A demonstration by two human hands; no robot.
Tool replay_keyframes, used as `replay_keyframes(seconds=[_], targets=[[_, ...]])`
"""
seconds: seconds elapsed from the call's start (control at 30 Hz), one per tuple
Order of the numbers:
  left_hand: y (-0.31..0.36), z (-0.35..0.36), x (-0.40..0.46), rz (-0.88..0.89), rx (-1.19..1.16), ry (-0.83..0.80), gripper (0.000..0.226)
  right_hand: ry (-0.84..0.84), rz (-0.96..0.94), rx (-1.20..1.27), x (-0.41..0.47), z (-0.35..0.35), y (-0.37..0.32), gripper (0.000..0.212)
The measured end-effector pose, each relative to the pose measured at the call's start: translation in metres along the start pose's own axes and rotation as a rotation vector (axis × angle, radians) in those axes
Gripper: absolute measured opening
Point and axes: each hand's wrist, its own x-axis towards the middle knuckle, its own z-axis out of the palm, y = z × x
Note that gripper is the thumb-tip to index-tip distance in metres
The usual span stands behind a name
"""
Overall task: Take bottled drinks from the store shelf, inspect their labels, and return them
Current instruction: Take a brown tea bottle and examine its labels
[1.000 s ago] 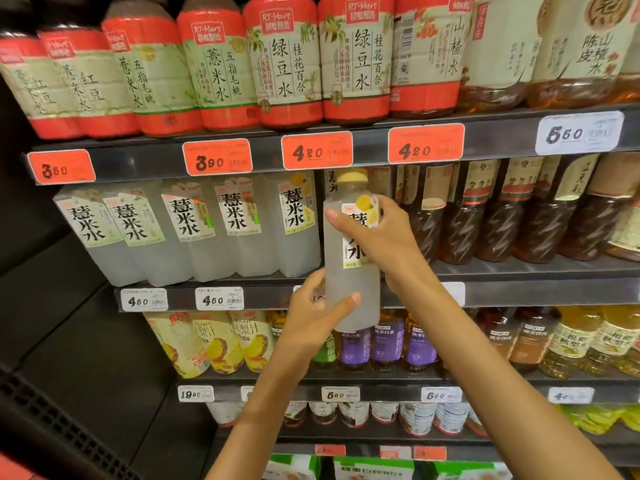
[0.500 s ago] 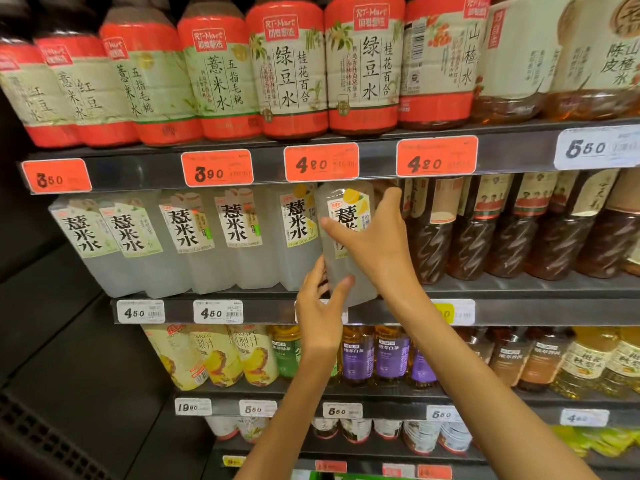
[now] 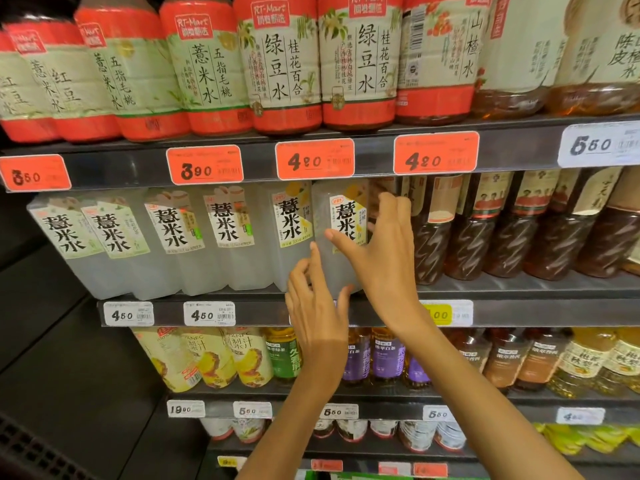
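A pale, cloudy bottled drink (image 3: 344, 216) with a white and yellow label stands on the middle shelf (image 3: 263, 311), at the right end of a row of similar pale bottles (image 3: 228, 237). My right hand (image 3: 384, 258) grips it, thumb across the front below the label and fingers along its right side. My left hand (image 3: 318, 317) is lower down. Its loosely bent fingers and thumb touch the front of the bottle's lower part. The bottle's base is hidden behind my hands.
Dark brown tea bottles (image 3: 467, 233) stand tight against the bottle's right side. Large red-labelled bottles (image 3: 284, 64) fill the shelf above, behind orange price tags (image 3: 314, 160). Yellow juice and purple-labelled bottles (image 3: 388, 355) sit on the shelf below. A dark side panel (image 3: 52, 375) closes the left.
The bottle moved from in front of the shelf back into the row and now stands on the middle shelf. Both hands followed it in, and the view has drawn closer.
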Motion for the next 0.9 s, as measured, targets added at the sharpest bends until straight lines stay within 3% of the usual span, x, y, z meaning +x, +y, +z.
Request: replay_keyframes(seconds=[0.37, 0.57, 0.67, 0.77, 0.9], targets=[[-0.006, 0.003, 0.008, -0.021, 0.041, -0.007, 0.082, -0.011, -0.064, -0.141, 0.002, 0.002, 0.007, 0.045], [0.001, 0.006, 0.007, -0.030, 0.075, 0.048, 0.080, 0.245, -0.152, -0.261, 0.017, -0.021, 0.016, 0.023], [0.013, 0.009, 0.004, 0.000, 0.110, 0.113, 0.084, 0.173, -0.111, -0.386, 0.029, -0.024, 0.019, 0.016], [0.020, 0.013, -0.002, 0.106, 0.162, 0.154, 0.084, 0.114, -0.148, -0.521, 0.043, -0.026, 0.018, 0.027], [0.024, 0.018, -0.013, 0.230, 0.186, 0.111, 0.077, 0.032, -0.166, -0.672, 0.056, -0.026, 0.016, 0.018]])
